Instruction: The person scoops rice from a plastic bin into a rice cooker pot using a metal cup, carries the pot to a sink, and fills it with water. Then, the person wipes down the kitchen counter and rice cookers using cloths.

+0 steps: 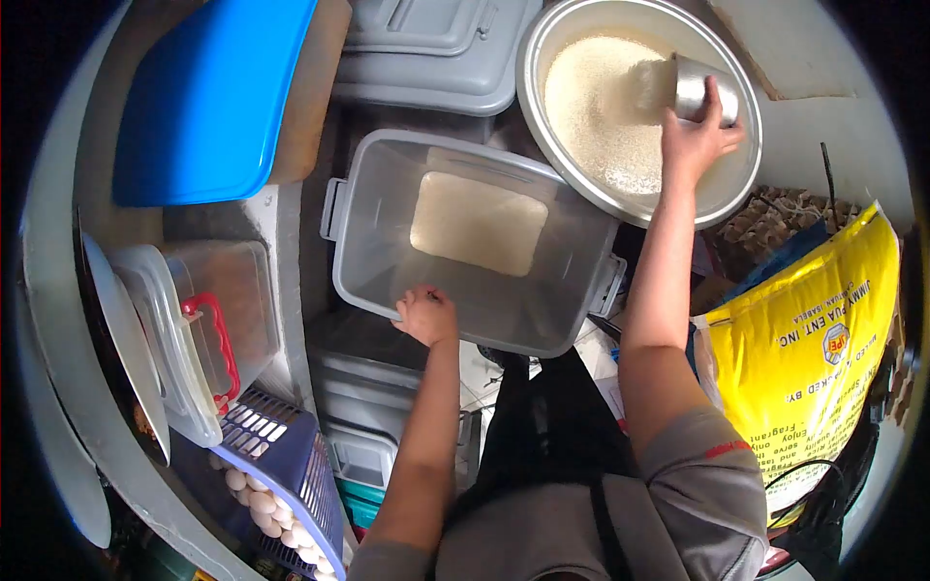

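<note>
My right hand (699, 140) is wrapped round a metal cup (699, 89), tilted on its side over the round basin (531, 107) at the upper right. Pale grains (596, 111) spill or lie at the cup's mouth and fill the basin's bottom. My left hand (426, 315) is closed at the near rim of the grey rectangular bin (387, 208); whether its fingers grip the rim is hard to make out. Inside that bin lies a smaller layer of similar grains (479, 224).
Grey lidded bins (417, 44) stand beyond. A blue lid (218, 97), a clear box with red handle (223, 320) and a purple basket (325, 484) of eggs (262, 502) are left. At right are a yellow sack (804, 349) and egg trays (790, 208).
</note>
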A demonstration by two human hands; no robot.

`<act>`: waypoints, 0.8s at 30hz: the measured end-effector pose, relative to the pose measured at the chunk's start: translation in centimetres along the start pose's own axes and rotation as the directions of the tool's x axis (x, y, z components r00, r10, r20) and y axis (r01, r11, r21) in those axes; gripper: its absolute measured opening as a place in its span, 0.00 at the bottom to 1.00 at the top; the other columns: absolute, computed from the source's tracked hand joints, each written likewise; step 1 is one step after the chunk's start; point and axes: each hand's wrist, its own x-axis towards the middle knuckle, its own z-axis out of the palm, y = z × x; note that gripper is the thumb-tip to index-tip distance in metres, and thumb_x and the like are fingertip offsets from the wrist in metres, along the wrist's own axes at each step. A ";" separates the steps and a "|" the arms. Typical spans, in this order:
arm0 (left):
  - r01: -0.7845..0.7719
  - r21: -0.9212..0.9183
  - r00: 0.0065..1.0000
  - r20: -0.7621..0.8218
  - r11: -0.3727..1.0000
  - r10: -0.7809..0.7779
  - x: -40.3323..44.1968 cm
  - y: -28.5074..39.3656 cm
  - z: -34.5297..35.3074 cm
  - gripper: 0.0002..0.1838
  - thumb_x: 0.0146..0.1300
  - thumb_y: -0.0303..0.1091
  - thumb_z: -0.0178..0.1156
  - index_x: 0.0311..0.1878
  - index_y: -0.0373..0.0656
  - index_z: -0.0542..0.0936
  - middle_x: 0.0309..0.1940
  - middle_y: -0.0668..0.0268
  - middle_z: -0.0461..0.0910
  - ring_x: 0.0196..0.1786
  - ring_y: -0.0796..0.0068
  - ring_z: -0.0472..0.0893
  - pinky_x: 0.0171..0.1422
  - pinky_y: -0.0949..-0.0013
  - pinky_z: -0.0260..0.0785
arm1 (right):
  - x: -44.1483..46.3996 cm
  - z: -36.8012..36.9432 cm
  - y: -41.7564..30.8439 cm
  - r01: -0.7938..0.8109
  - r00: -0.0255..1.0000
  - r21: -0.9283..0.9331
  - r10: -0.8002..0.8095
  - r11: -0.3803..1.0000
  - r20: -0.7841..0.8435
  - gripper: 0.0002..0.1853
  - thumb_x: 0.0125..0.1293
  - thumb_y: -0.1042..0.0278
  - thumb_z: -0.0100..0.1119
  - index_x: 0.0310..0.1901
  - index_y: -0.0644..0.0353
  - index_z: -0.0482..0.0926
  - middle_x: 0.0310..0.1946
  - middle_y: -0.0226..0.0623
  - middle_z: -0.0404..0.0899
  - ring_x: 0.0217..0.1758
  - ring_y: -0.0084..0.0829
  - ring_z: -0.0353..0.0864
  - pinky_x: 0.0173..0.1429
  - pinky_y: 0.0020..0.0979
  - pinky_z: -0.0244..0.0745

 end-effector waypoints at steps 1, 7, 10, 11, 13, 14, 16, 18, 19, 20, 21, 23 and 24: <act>0.004 -0.011 1.000 0.010 1.000 -0.004 0.1 0.0 0.0 0.04 0.48 0.37 0.57 0.30 0.56 0.79 0.34 0.72 0.76 0.45 0.67 0.72 0.49 0.50 0.58 | 0.5 0.5 0.6 0.031 0.999 -0.039 -0.032 0.999 -0.030 0.38 0.36 0.72 0.68 0.56 0.35 0.70 0.55 0.56 0.50 0.59 0.54 0.50 0.63 0.47 0.53; -0.004 -0.030 1.000 0.016 1.000 0.005 0.1 -0.2 0.0 0.05 0.47 0.36 0.59 0.30 0.55 0.79 0.34 0.72 0.76 0.46 0.67 0.72 0.51 0.49 0.58 | -0.2 3.2 3.4 0.213 0.963 -0.301 -0.252 0.930 -0.099 0.38 0.37 0.72 0.69 0.55 0.33 0.70 0.56 0.56 0.49 0.59 0.53 0.49 0.62 0.47 0.52; 0.002 -0.060 1.000 0.007 0.998 -0.002 0.2 -0.2 0.1 0.06 0.46 0.36 0.59 0.30 0.55 0.79 0.34 0.72 0.76 0.46 0.67 0.71 0.51 0.50 0.58 | -1.1 3.5 2.4 0.195 0.967 -0.232 -0.226 0.953 -0.117 0.39 0.36 0.74 0.68 0.55 0.35 0.70 0.56 0.55 0.51 0.60 0.54 0.50 0.63 0.49 0.52; 0.000 -0.050 1.000 0.009 0.999 0.001 0.3 -0.2 0.1 0.06 0.45 0.36 0.59 0.30 0.55 0.79 0.34 0.72 0.75 0.46 0.67 0.71 0.50 0.50 0.58 | -1.7 3.2 1.8 0.175 0.974 -0.167 -0.196 0.970 -0.117 0.40 0.35 0.75 0.68 0.56 0.36 0.70 0.56 0.54 0.52 0.61 0.54 0.50 0.63 0.50 0.51; -0.006 -0.038 1.000 0.017 0.999 0.006 0.2 0.0 -0.3 0.06 0.45 0.36 0.59 0.30 0.55 0.79 0.34 0.72 0.75 0.46 0.67 0.71 0.50 0.51 0.58 | -3.9 1.0 -1.7 0.202 0.979 0.049 -0.202 0.978 0.001 0.40 0.35 0.74 0.68 0.56 0.40 0.69 0.56 0.55 0.52 0.61 0.54 0.51 0.64 0.49 0.52; -0.007 -0.035 1.000 0.019 0.999 0.008 0.2 0.2 -0.4 0.06 0.45 0.36 0.59 0.30 0.55 0.79 0.34 0.73 0.75 0.46 0.67 0.71 0.49 0.52 0.58 | -5.4 -0.1 -3.9 0.201 0.975 0.160 -0.212 0.966 0.058 0.40 0.35 0.74 0.68 0.57 0.42 0.69 0.57 0.55 0.53 0.61 0.54 0.52 0.64 0.48 0.52; -0.009 -0.035 1.000 0.015 0.999 0.010 0.2 0.0 -0.3 0.06 0.45 0.36 0.59 0.30 0.55 0.79 0.34 0.73 0.75 0.46 0.67 0.71 0.49 0.52 0.58 | -10.9 -1.1 -7.2 -0.077 0.893 0.371 -0.101 0.925 0.439 0.40 0.35 0.74 0.68 0.57 0.47 0.68 0.57 0.54 0.52 0.62 0.54 0.53 0.64 0.46 0.54; -0.014 -0.063 1.000 0.010 0.998 0.014 0.2 -0.1 -0.2 0.06 0.44 0.35 0.59 0.29 0.54 0.78 0.33 0.72 0.75 0.44 0.66 0.72 0.50 0.50 0.58 | -15.9 -2.0 -10.7 -0.015 0.649 0.314 -0.230 0.949 0.725 0.43 0.33 0.80 0.66 0.57 0.41 0.68 0.56 0.52 0.56 0.60 0.51 0.57 0.59 0.43 0.61; -0.018 -0.074 1.000 0.009 0.997 0.019 0.3 -0.2 -0.2 0.05 0.44 0.35 0.59 0.28 0.54 0.78 0.32 0.71 0.75 0.43 0.65 0.72 0.50 0.49 0.58 | -18.7 -0.9 -11.2 0.100 0.629 0.407 -0.375 0.908 0.681 0.42 0.33 0.80 0.66 0.57 0.41 0.68 0.56 0.51 0.57 0.60 0.52 0.58 0.59 0.43 0.61; -0.026 -0.067 1.000 0.009 0.997 0.027 0.4 -0.3 -0.4 0.05 0.43 0.35 0.59 0.28 0.54 0.78 0.32 0.72 0.75 0.43 0.65 0.72 0.49 0.49 0.58 | -22.1 0.5 -10.9 0.211 0.592 0.491 -0.510 0.845 0.624 0.42 0.33 0.80 0.66 0.56 0.40 0.68 0.55 0.51 0.58 0.59 0.52 0.58 0.60 0.44 0.61; -0.032 -0.068 0.999 0.012 0.997 0.033 0.5 0.1 -0.7 0.06 0.43 0.35 0.60 0.28 0.55 0.78 0.32 0.72 0.75 0.43 0.66 0.72 0.49 0.49 0.58 | -24.4 2.2 -10.7 0.122 0.574 0.458 -0.439 0.881 0.691 0.41 0.34 0.80 0.66 0.56 0.40 0.68 0.55 0.50 0.59 0.59 0.52 0.59 0.59 0.44 0.62; -0.040 -0.059 0.999 0.024 0.997 0.042 0.2 0.3 -0.8 0.06 0.42 0.35 0.60 0.28 0.55 0.78 0.33 0.73 0.74 0.43 0.66 0.72 0.48 0.51 0.59 | -28.6 6.3 -9.3 -0.062 0.501 0.361 -0.284 0.931 0.818 0.40 0.36 0.80 0.65 0.55 0.40 0.69 0.54 0.49 0.61 0.59 0.52 0.59 0.57 0.45 0.63; -0.041 -0.053 0.999 0.019 0.998 0.042 0.2 0.3 -0.6 0.06 0.42 0.35 0.60 0.28 0.55 0.78 0.33 0.73 0.74 0.43 0.66 0.72 0.47 0.51 0.59 | -30.7 8.6 -7.0 0.068 0.426 0.273 -0.276 0.959 0.862 0.38 0.38 0.77 0.65 0.56 0.39 0.69 0.53 0.48 0.62 0.58 0.51 0.60 0.56 0.44 0.64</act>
